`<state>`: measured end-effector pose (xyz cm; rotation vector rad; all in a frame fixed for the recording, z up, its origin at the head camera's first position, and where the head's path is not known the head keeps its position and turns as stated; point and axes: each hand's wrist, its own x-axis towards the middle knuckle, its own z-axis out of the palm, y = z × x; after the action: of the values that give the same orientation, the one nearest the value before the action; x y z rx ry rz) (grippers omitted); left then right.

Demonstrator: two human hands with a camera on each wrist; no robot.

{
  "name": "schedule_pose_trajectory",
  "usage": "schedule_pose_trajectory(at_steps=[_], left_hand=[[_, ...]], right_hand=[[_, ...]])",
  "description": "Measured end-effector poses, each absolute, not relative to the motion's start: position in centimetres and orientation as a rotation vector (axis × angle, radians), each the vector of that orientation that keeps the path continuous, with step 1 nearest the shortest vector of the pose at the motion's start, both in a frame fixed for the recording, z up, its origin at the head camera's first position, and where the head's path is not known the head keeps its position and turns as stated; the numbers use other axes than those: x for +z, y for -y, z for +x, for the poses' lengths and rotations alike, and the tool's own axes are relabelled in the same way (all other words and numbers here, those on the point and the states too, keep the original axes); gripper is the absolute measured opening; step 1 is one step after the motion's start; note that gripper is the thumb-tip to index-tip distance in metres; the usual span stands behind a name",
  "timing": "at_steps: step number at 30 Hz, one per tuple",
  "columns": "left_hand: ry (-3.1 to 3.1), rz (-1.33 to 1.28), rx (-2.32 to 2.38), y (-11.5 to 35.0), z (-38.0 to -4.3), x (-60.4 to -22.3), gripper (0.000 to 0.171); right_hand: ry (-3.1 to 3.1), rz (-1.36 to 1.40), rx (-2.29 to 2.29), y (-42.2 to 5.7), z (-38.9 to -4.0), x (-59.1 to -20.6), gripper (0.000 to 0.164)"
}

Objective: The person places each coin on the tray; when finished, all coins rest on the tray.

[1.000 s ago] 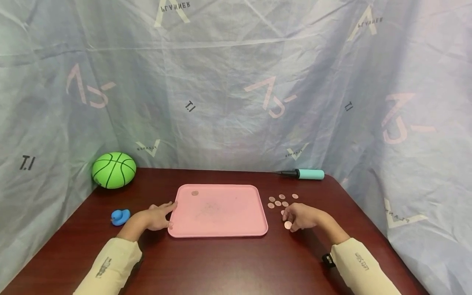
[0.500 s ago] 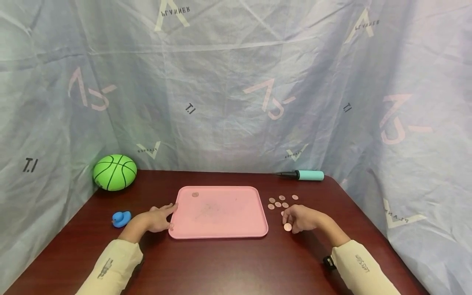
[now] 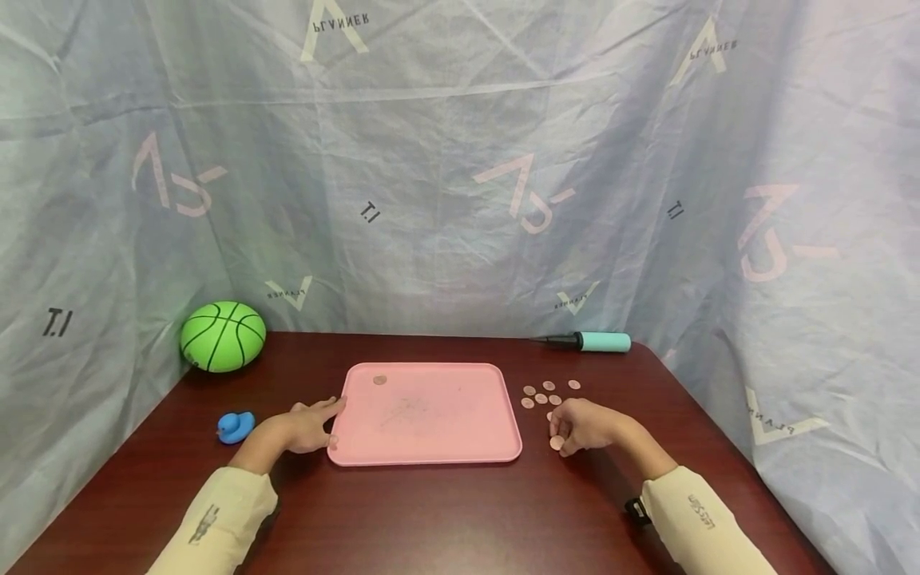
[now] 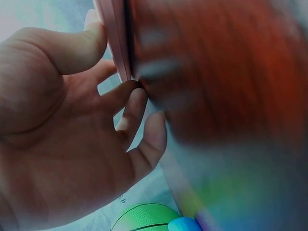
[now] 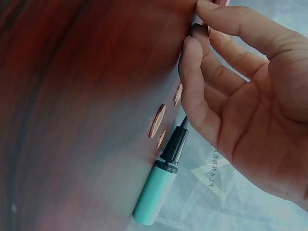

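1 coin is at the fingertips of the right hand, near the right end of the pink tray but apart from it. The right hand has its thumb and fingers bent closely together and pinches this coin; in the right wrist view only a thin edge of it appears between the fingers. Just beyond the hand, 6 loose coins lie flat on the dark red counter, and 1 more coin is partly covered by the fingers. The left hand is at the left side of the tray, with fingers spread and relaxed; the thumb touches the near left corner and a finger rests on the rim. Inside the tray, 1 single coin lies near the far left corner. To the left of this hand stands a blue toy duck, and farther away, at the back left, is a green ball with black lines. At the back right lies a turquoise cylinder with a black pointed end. Behind the counter hangs a wrinkled grey cloth with printed letters.
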<state>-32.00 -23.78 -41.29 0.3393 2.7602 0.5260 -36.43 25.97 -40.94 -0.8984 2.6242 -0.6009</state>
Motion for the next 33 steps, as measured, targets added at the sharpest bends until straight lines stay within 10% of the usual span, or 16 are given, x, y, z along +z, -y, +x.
schedule_pose_trajectory(at_steps=[33], left_hand=[[-2.764,0.337,0.560,24.4,-33.0,-42.9,0.080]], right_hand=[[-2.742,-0.967,-0.893,-18.7,-37.9,-41.4,0.016]])
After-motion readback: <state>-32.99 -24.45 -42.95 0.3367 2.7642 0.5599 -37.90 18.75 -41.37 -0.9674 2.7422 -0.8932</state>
